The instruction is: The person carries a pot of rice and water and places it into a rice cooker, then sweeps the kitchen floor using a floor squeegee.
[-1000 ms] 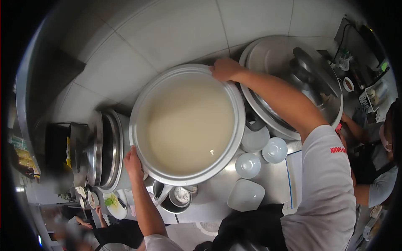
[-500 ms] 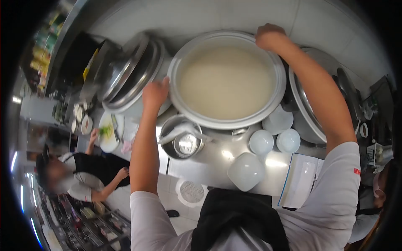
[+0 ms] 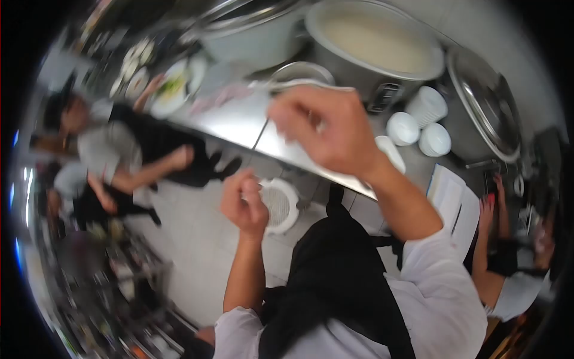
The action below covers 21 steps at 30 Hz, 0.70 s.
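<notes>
My right hand (image 3: 329,128) is raised over the front edge of the steel counter (image 3: 230,116), fingers curled in, blurred, with nothing visible in it. Lower and to the left, my left hand (image 3: 245,203) hangs over the floor in a loose fist, also with nothing visible in it. Behind my right hand a steel pan (image 3: 302,73) is partly hidden, a long pale handle or utensil lying across it. Farther back stands a large metal pot (image 3: 347,64) of pale, creamy liquid (image 3: 379,36). Neither hand touches the pot.
White bowls (image 3: 403,128) and a stack of white cups (image 3: 428,105) stand right of my hand. An open book (image 3: 452,206) lies at the counter's right. Lidded pots flank the large pot. A co-worker (image 3: 113,143) stands left by a plate (image 3: 173,90); another person (image 3: 508,281) is at right.
Both hands have come off the large pot's rim and back toward my body. The view has turned, so the pot now sits higher and farther right.
</notes>
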Available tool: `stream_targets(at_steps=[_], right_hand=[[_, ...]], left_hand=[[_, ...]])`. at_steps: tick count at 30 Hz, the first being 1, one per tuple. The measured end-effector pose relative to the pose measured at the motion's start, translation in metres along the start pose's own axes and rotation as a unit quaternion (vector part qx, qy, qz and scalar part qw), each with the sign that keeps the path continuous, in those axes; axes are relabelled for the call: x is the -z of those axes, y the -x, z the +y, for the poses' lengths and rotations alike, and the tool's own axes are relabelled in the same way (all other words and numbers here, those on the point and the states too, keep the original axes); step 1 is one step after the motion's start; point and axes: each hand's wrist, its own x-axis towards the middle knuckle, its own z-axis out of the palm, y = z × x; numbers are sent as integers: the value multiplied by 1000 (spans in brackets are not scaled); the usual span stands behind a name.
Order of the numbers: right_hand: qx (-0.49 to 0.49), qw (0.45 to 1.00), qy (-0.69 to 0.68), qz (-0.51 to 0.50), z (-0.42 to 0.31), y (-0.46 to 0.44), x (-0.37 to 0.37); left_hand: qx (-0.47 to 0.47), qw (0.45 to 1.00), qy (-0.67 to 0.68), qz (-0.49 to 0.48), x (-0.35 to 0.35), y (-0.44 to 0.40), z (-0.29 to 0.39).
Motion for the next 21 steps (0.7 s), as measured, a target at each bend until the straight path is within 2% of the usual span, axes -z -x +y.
stream_targets(at_steps=[3, 4, 6, 8, 10, 11, 12, 13, 14, 17, 19, 20, 21], right_hand=[[-175, 950, -159, -202, -20, 76, -74], [-207, 920, -183, -278, -19, 97, -97], [-186, 874, -149, -423, -11, 143, -130], [-247, 790, -142, -543, -2, 181, -156], [-216, 762, -110, -601, 14, 211, -175], [-201, 742, -79, -635, 24, 218, -184], [-186, 727, -80, -657, 29, 222, -188], [-217, 704, -51, -675, 33, 228, -192], [-245, 683, -22, -688, 38, 232, -198], [-219, 674, -11, -705, 92, 267, -221], [-348, 595, -65, -722, 119, 284, -242], [-339, 571, -31, -747, 134, 295, -252], [-335, 544, 6, -769, 149, 309, -258]], left_hand=[[62, 995, -80, 18, 47, 92, -3], [137, 981, -138, -15, 65, 119, 0], [202, 971, -124, 9, 80, 171, -21], [230, 964, -125, 52, 106, 222, -48], [447, 870, -209, -20, 117, 269, -86], [451, 867, -209, 10, 125, 287, -104], [510, 827, -233, -33, 136, 308, -106], [568, 779, -253, -80, 143, 344, -116], [592, 759, -255, -99, 153, 372, -119], [659, 685, -257, -174, 188, 412, -105], [686, 670, -244, -147, 199, 437, -92], [692, 663, -245, -144, 200, 446, -87], [755, 617, -205, -78, 197, 455, -82]])
